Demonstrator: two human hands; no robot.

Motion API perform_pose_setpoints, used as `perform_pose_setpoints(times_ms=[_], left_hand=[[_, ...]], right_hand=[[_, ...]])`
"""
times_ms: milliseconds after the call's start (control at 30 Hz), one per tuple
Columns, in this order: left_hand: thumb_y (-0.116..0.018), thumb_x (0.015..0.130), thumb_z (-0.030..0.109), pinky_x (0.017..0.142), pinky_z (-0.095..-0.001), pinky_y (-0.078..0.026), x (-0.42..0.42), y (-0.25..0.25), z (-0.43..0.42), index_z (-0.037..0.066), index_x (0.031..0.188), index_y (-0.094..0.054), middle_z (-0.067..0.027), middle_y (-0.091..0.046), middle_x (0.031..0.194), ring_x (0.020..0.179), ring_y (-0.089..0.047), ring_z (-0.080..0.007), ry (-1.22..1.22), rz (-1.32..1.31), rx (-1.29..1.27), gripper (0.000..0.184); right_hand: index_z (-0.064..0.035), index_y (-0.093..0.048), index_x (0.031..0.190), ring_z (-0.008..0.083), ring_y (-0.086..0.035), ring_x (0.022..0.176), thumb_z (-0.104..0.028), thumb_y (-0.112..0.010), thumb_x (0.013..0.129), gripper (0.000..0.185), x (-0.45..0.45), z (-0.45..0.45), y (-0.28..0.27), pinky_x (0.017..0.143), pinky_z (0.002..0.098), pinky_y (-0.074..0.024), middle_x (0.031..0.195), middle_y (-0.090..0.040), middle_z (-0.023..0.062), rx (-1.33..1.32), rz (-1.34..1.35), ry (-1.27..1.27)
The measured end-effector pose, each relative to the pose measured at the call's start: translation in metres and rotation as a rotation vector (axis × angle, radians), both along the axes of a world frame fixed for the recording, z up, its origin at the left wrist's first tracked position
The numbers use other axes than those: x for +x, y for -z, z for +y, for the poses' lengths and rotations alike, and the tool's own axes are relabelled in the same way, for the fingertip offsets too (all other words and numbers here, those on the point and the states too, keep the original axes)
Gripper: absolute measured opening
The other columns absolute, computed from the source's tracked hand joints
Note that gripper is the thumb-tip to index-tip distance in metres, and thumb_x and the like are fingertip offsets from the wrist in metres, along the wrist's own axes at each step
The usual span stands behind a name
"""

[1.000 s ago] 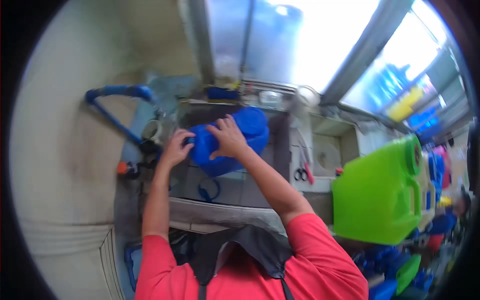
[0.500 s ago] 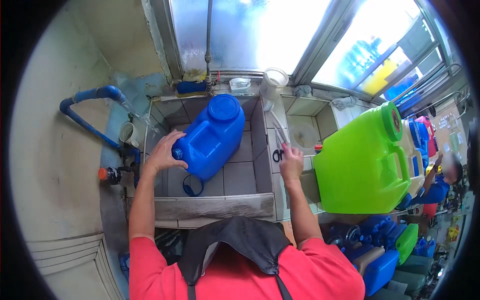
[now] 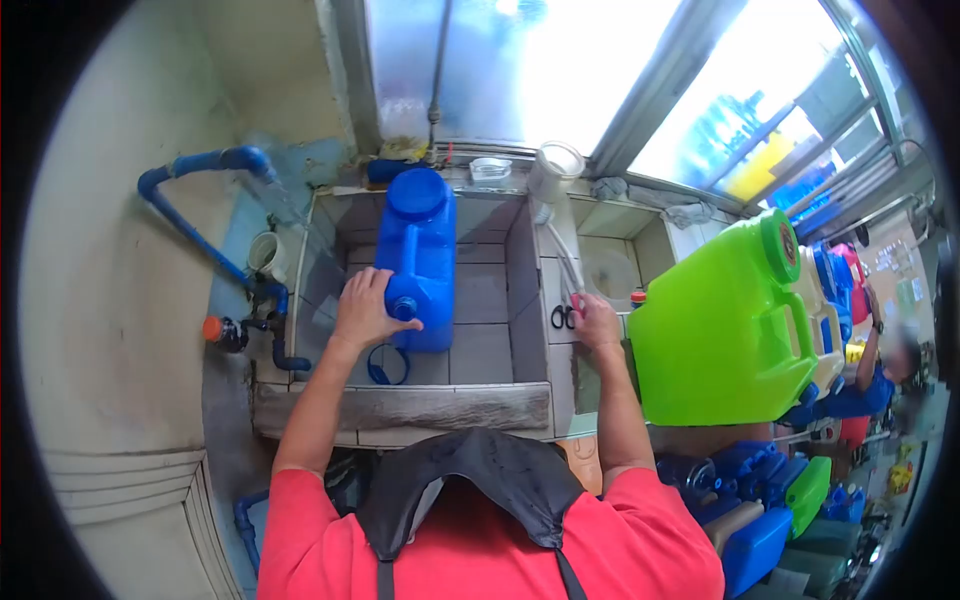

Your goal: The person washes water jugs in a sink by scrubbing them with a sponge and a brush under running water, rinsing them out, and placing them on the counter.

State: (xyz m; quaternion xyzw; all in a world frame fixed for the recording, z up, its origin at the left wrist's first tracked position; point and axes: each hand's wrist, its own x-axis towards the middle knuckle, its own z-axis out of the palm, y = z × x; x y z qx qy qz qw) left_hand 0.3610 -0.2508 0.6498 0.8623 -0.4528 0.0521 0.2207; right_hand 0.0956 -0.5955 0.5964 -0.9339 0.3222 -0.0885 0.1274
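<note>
A blue jug (image 3: 432,240) with a large round cap stands in the tiled basin (image 3: 480,345). My left hand (image 3: 368,308) grips its near left corner beside the small blue spout cap (image 3: 403,308). On the ledge right of the basin, my right hand (image 3: 597,322) is closed on the pink handle end of a long white brush (image 3: 563,250). Black scissor handles (image 3: 562,317) lie just left of that hand. A blue strap loop (image 3: 388,365) rests on the basin floor near the jug.
A large green jug (image 3: 715,330) stands at the right. Blue piping (image 3: 205,165) and an orange-capped fitting (image 3: 213,328) are on the left. A white tub (image 3: 556,170) sits at the back. Several containers (image 3: 757,550) and a person in blue (image 3: 868,390) appear at the far right.
The blue jug has gone from lying tilted under both hands to a straighter position further left. My right hand has left it and now holds the brush handle on the ledge.
</note>
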Motion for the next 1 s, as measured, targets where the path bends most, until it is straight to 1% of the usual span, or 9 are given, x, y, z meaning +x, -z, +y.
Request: perform_pose_setpoints(times_ms=[200, 367, 433, 467, 500, 567, 700, 800, 1000], left_hand=[[-0.08, 0.051, 0.072, 0.081, -0.0434, -0.043, -0.016, 0.008, -0.016, 0.003, 0.091, -0.056, -0.0138, -0.053, 0.089, 0.087, -0.054, -0.0328, -0.112, -0.188, -0.133, 0.083], [-0.079, 0.052, 0.073, 0.083, -0.0422, -0.041, -0.021, 0.016, -0.029, 0.002, 0.09, -0.054, -0.0134, -0.053, 0.089, 0.086, -0.053, -0.0317, -0.263, -0.17, -0.083, 0.084], [-0.076, 0.052, 0.076, 0.082, -0.0428, -0.041, -0.019, 0.028, -0.034, 0.003, 0.092, -0.053, -0.012, -0.052, 0.088, 0.084, -0.052, -0.0301, -0.224, -0.283, -0.284, 0.086], [-0.076, 0.052, 0.076, 0.082, -0.0428, -0.041, -0.02, 0.026, -0.035, 0.003, 0.092, -0.053, -0.012, -0.052, 0.088, 0.084, -0.052, -0.0301, -0.219, -0.282, -0.28, 0.086], [-0.075, 0.053, 0.076, 0.08, -0.0427, -0.042, -0.022, 0.025, -0.037, 0.004, 0.092, -0.052, -0.0118, -0.051, 0.087, 0.084, -0.052, -0.0299, -0.232, -0.25, -0.282, 0.085], [-0.075, 0.054, 0.076, 0.079, -0.0426, -0.042, -0.024, 0.023, -0.042, 0.004, 0.092, -0.051, -0.0116, -0.05, 0.087, 0.083, -0.052, -0.0296, -0.237, -0.216, -0.284, 0.084], [-0.074, 0.059, 0.073, 0.077, -0.0423, -0.042, -0.025, 0.025, -0.055, 0.005, 0.089, -0.05, -0.012, -0.05, 0.086, 0.084, -0.052, -0.0302, -0.288, -0.199, -0.166, 0.078], [-0.074, 0.062, 0.071, 0.076, -0.0424, -0.043, -0.026, 0.031, -0.064, 0.005, 0.088, -0.05, -0.0127, -0.049, 0.086, 0.084, -0.052, -0.031, -0.282, -0.227, -0.168, 0.075], [-0.073, 0.064, 0.069, 0.078, -0.0428, -0.042, -0.024, 0.032, -0.068, 0.005, 0.087, -0.049, -0.0139, -0.05, 0.086, 0.084, -0.052, -0.0324, -0.278, -0.221, -0.198, 0.073]], right_hand=[[-0.0046, -0.063, 0.104, 0.0401, -0.063, 0.09, -0.008, -0.063, 0.083, 0.021, -0.006, 0.006, -0.016, 0.08, 0.0481, -0.0517, 0.101, -0.06, 0.0194, -0.059, 0.008, 0.026], [-0.0039, -0.057, 0.107, 0.0406, -0.063, 0.087, -0.005, -0.057, 0.087, 0.02, -0.012, 0.028, -0.03, 0.074, 0.0474, -0.0521, 0.095, -0.059, 0.0197, -0.139, -0.089, 0.08], [-0.004, -0.053, 0.109, 0.0355, -0.063, 0.083, -0.007, -0.053, 0.091, 0.018, -0.014, 0.04, -0.031, 0.07, 0.0451, -0.052, 0.084, -0.057, 0.016, 0.134, -0.424, 0.063], [-0.0053, -0.054, 0.109, 0.023, -0.061, 0.067, -0.014, -0.052, 0.097, 0.015, -0.011, 0.052, -0.034, 0.058, 0.0381, -0.0498, 0.073, -0.053, 0.0082, 0.324, -0.512, 0.075], [-0.0053, -0.054, 0.109, 0.023, -0.061, 0.067, -0.014, -0.052, 0.097, 0.015, -0.011, 0.064, -0.04, 0.058, 0.0381, -0.0498, 0.073, -0.053, 0.0082, 0.327, -0.51, 0.085], [-0.0054, -0.053, 0.114, 0.0105, -0.048, 0.052, -0.021, -0.049, 0.101, 0.02, -0.001, 0.102, -0.077, 0.046, 0.0268, -0.0412, 0.075, -0.053, 0.0027, 1.326, -0.487, 0.214], [-0.004, -0.054, 0.113, 0.0087, -0.051, 0.048, -0.028, -0.044, 0.104, 0.028, 0.024, 0.158, -0.058, 0.037, 0.0238, -0.0357, 0.065, -0.053, 0.0021, 1.46, -0.278, -0.119], [-0.0018, -0.053, 0.11, 0.0099, -0.05, 0.044, -0.029, -0.044, 0.104, 0.029, 0.044, 0.18, -0.068, 0.034, 0.0233, -0.0343, 0.062, -0.053, 0.0037, 1.486, -0.13, -0.111], [-0.0028, -0.054, 0.102, 0.0109, -0.043, 0.037, -0.027, -0.045, 0.101, 0.026, 0.048, 0.184, -0.054, 0.032, 0.0249, -0.0315, 0.06, -0.051, 0.0034, 1.536, -0.238, -0.084]])
